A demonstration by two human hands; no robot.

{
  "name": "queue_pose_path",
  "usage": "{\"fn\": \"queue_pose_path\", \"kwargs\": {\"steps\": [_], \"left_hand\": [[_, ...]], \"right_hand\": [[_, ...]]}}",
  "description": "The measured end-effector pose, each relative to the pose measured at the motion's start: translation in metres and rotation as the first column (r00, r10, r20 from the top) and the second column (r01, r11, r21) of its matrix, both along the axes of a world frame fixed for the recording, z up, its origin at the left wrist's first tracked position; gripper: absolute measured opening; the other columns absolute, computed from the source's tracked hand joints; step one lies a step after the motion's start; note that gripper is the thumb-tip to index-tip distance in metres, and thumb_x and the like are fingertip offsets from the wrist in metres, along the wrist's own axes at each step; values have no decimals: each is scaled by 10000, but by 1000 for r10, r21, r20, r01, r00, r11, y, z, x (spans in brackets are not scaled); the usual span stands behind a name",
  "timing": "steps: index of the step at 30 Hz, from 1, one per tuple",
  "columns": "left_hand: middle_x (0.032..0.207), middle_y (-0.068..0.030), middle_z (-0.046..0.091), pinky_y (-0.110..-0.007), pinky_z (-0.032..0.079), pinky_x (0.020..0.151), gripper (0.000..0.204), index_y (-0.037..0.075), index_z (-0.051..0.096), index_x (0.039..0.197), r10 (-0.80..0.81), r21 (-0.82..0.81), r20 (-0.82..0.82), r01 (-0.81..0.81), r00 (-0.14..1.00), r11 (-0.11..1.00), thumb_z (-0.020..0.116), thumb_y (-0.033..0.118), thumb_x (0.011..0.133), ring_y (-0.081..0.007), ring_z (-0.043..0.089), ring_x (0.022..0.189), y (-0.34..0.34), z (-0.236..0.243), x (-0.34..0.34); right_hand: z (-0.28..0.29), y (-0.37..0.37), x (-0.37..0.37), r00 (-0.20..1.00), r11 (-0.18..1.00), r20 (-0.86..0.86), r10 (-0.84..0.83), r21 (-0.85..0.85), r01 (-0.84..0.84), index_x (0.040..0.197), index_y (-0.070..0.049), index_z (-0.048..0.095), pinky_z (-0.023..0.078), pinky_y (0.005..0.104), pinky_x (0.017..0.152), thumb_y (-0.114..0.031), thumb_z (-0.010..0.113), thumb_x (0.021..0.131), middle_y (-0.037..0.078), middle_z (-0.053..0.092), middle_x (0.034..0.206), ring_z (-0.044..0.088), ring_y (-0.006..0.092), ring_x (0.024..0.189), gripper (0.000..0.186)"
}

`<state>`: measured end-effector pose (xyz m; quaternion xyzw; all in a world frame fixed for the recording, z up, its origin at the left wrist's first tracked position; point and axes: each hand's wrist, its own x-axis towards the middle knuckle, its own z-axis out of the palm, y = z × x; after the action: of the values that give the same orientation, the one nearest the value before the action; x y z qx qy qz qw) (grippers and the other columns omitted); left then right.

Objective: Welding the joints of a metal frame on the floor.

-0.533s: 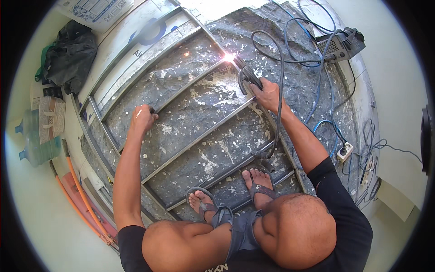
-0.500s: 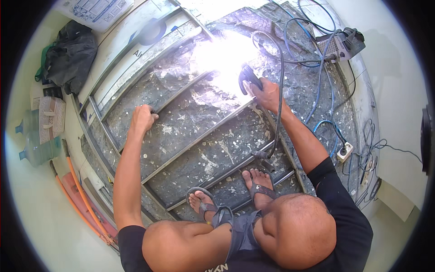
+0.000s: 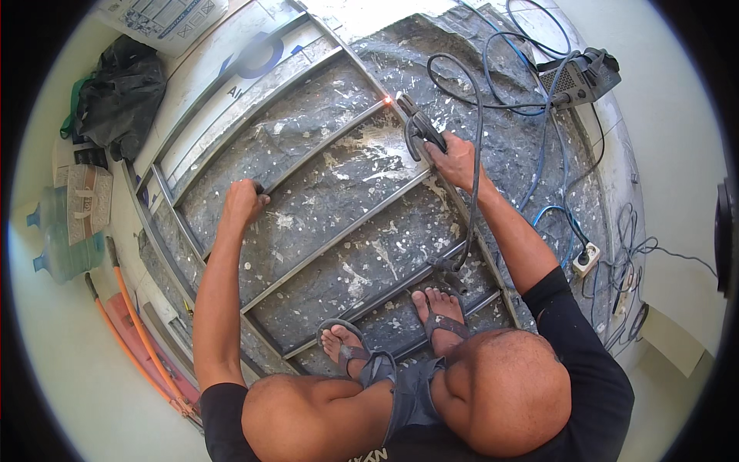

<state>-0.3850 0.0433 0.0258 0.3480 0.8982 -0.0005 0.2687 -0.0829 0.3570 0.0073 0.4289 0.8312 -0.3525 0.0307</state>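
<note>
My right hand is closed around a black welding electrode holder. Its front end reaches the far right rail of a ladder-like metal frame lying on the floor. A small orange spot glows at the joint of a crossbar and that rail, just by the holder's tip. My left hand grips the near left end of this same crossbar, fingers wrapped round it. A thick black cable runs from the holder past my right wrist. My feet, in sandals, stand among the nearer bars.
A welding machine with looped cables sits at the far right. A white power socket lies nearer. To the left are a black bag, a blue water bottle and orange-handled cutters. A paint-spotted grey sheet covers the floor.
The blinding white arc at the joint has gone out, leaving a small orange glow and the frame's far corner visible. Both hands stay in nearly the same places.
</note>
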Motion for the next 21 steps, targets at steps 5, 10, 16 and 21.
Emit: {"fn": "queue_pose_path", "kwargs": {"steps": [5, 10, 16, 21], "left_hand": [[935, -266, 690, -478, 538, 804, 245, 31, 754, 977, -7, 6, -19, 7, 1000, 1000, 778, 182, 785, -423, 686, 902, 0, 0, 0], [956, -266, 691, -479, 538, 810, 252, 36, 752, 992, 31, -8, -10, -31, 999, 999, 780, 177, 786, -421, 685, 923, 0, -1, 1], [959, -262, 693, -484, 535, 812, 248, 39, 753, 987, 19, -10, 13, -19, 1000, 1000, 780, 182, 786, -425, 683, 925, 1, 1, 0], [955, -265, 691, -487, 535, 806, 240, 34, 750, 980, 11, -12, -7, -11, 1000, 1000, 774, 179, 791, -427, 682, 922, 2, 2, 0]], "right_hand": [[-6, 0, 0, 1000, 1000, -16, 11, 9, -11, 988, 56, 645, 508, 494, 801, -434, 622, 909, 325, 666, 919, 673, 455, 913, 497], [-10, 1, 0, 1000, 1000, 3, 5, 15, -5, 994, 53, 647, 510, 503, 797, -446, 619, 910, 329, 664, 899, 675, 464, 896, 508], [-9, 1, -1, 1000, 1000, -4, 12, 1, -12, 1011, 52, 649, 511, 503, 803, -452, 617, 910, 334, 663, 906, 674, 466, 905, 515], [-6, 1, -2, 1000, 1000, 4, 7, -8, -7, 1010, 53, 650, 513, 501, 807, -452, 615, 911, 333, 666, 910, 675, 467, 912, 516]]}}
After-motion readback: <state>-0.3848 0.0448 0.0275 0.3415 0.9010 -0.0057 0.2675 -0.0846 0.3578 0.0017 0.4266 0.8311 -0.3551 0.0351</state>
